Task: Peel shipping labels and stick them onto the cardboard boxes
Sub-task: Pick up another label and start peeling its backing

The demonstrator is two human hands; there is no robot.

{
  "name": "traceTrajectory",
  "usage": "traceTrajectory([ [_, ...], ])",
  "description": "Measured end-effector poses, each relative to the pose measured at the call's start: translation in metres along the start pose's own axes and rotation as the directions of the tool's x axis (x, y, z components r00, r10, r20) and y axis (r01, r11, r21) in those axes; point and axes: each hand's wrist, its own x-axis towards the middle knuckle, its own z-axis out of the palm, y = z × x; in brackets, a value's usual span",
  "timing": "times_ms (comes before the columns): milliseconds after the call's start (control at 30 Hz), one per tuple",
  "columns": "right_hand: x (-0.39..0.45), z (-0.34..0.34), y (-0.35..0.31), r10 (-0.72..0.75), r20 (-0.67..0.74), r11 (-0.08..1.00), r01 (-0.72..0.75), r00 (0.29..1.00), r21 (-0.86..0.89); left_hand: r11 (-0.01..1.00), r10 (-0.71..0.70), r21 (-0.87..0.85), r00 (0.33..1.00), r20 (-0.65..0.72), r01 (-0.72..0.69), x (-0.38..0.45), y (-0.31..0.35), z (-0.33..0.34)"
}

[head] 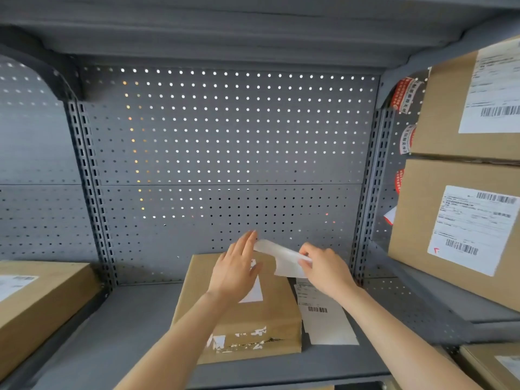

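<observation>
A grey shelf (112, 333) with a perforated back panel (225, 136) carries a cardboard box (253, 327). Above it, the left hand (235, 270) lies flat, fingers together; the right hand (326, 270) pinches a curled white label (281, 257).

Grey metal shelf (112, 333): cardboard box (253, 319) at centre, label sheet (326, 319) flat just right.

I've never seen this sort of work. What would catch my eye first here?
Probably the two hands at centre: the right hand pinches a curling white sheet that the left hand touches, above a cardboard box on the grey shelf. Behind them is a pegboard wall dotted with light, and on the right, stacked boxes already bear labels.
</observation>
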Motion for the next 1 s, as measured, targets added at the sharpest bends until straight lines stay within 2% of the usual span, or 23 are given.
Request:
traceTrajectory([
  [233,0.007,0.026,-0.059,-0.234,0.052,0.965,0.226,0.971,0.134,0.990,-0.022,0.139,0.998,-0.054,0.030,-0.030,-0.044,-0.027],
  [367,0.008,0.035,-0.095,-0.333,0.031,0.931,0.323,0.943,0.168,0.982,-0.034,0.179,0.990,-0.136,0.059,-0.054,-0.072,-0.042],
  [667,0.003,0.063,-0.199,-0.499,0.036,0.819,0.458,0.866,0.345,0.922,-0.181,0.278,0.936,-0.303,0.269,-0.133,-0.136,-0.096],
  [800,-0.010,0.078,-0.255,-0.572,0.036,0.752,0.506,0.819,0.422,0.884,-0.285,0.263,0.892,-0.351,0.386,-0.183,-0.158,-0.122],
  [1000,-0.049,0.100,-0.340,-0.721,0.048,0.600,0.588,0.691,0.543,0.789,-0.446,0.230,0.789,-0.423,0.569,-0.272,-0.180,-0.157],
])
